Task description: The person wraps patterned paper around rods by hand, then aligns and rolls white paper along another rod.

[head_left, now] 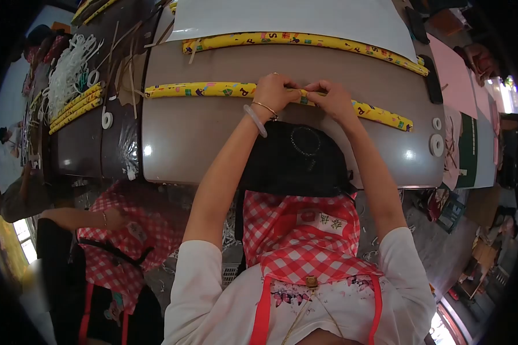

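A long yellow roll of printed wrapping paper (213,89) lies across the brown table in front of me. My left hand (275,93) is closed over it near its middle, fingers pressed on its upper side. Just to the right, my right hand (332,102) pinches the same roll, its fingertips close to those of my left hand. Whatever small piece may be between the fingertips is too small to make out. Farther back lies a second yellow roll (293,39), along the edge of a white sheet (293,17).
Two white tape rolls (437,145) lie at the table's right edge. On the left table are a heap of white strips (72,72), several stacked yellow rolls (77,108) and another tape roll (107,119). A co-worker's arm (80,218) shows at lower left. Black cloth (299,155) lies below my hands.
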`<state>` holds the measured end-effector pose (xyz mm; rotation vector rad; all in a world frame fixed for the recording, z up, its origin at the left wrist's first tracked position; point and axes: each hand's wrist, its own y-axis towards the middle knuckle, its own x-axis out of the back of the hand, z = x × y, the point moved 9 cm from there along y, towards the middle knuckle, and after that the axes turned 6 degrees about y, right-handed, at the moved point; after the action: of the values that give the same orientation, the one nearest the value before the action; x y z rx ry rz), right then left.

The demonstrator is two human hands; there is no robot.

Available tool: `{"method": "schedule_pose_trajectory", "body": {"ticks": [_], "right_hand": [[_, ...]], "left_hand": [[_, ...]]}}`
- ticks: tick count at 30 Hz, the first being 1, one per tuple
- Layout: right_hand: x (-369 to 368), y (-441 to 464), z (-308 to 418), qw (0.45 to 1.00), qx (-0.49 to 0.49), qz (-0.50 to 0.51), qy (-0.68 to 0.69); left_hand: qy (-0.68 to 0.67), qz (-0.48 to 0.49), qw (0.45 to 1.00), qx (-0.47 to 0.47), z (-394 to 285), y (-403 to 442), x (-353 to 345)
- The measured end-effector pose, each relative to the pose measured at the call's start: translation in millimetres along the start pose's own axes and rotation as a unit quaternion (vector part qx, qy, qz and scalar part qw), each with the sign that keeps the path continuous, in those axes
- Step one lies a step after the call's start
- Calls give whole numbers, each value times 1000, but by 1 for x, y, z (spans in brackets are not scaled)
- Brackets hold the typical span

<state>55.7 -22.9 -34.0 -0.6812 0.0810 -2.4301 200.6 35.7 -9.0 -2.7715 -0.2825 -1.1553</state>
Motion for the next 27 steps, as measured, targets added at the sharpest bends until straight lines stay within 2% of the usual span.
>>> {"method": "schedule_pose_trajectory", "body": {"ticks": [11, 14, 19, 27], "right_hand": [[-1, -1, 0, 1000, -3, -5, -9], [-1, 0, -1, 1000, -10, -8, -22], [-2, 2, -5, 1000, -10, 3, -9], [-1, -2, 2, 1000, -16, -1, -20]], "left_hand": [[14, -33, 999, -30, -5, -3, 5], [-21, 15, 1000, 6, 4, -1, -4], [10, -13, 1000, -10, -2, -3, 2], [-14, -23, 999, -35, -3, -3, 2]]}}
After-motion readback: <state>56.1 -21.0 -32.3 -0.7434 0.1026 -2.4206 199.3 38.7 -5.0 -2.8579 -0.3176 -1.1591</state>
